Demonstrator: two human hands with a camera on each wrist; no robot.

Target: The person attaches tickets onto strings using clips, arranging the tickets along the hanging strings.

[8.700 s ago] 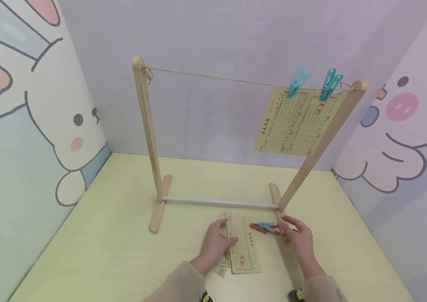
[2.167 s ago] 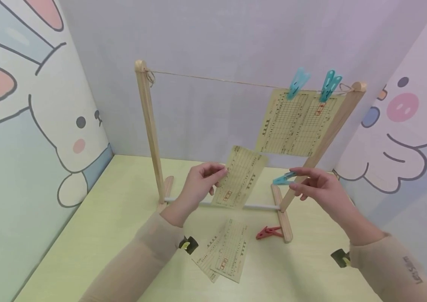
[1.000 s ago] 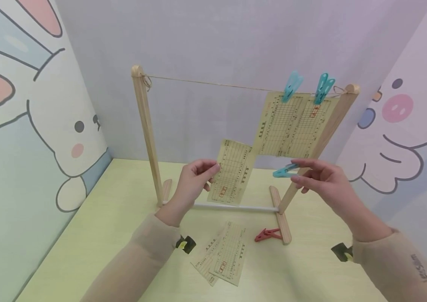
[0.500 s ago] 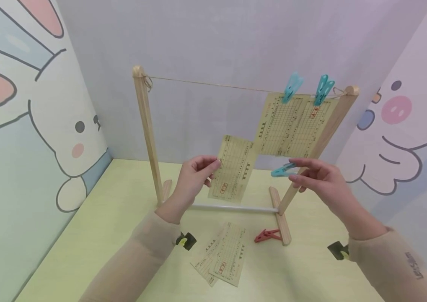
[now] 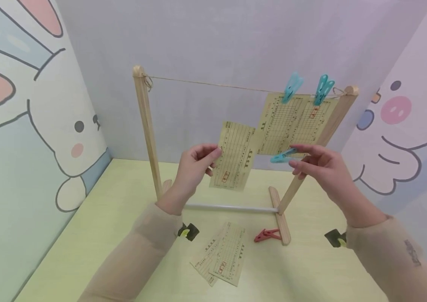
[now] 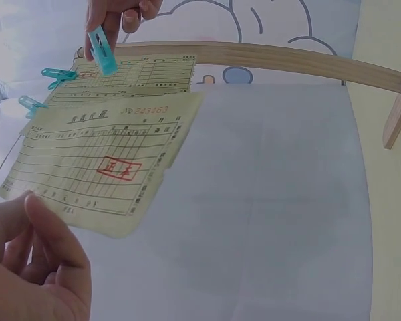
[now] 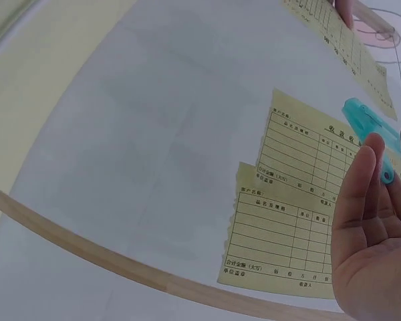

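My left hand (image 5: 194, 170) pinches a yellowish printed receipt slip (image 5: 234, 155) by its left edge, in front of and below the twine line (image 5: 213, 85). In the left wrist view the slip (image 6: 87, 144) tilts and shows a red stamp. My right hand (image 5: 320, 165) pinches a light blue clothespin (image 5: 283, 157) by its handle end, between thumb and fingers. That clothespin is to the right of the held slip and apart from it. Overlapping receipt slips (image 5: 288, 121) hang at the line's right end under two clothespins, one pale blue (image 5: 292, 88), one teal (image 5: 324, 90).
A wooden stand with a left post (image 5: 148, 134) and a right post (image 5: 317, 147) carries the line. A white rod (image 5: 232, 207) joins its feet. Loose receipt slips (image 5: 228, 256) lie overlapping on the table, and a red clothespin (image 5: 267, 235) lies against the right foot.
Since the oldest frame, my left hand has lifted a slip off the table and my right hand has taken up a blue clothespin. Over the last half second both hands have risen slightly.
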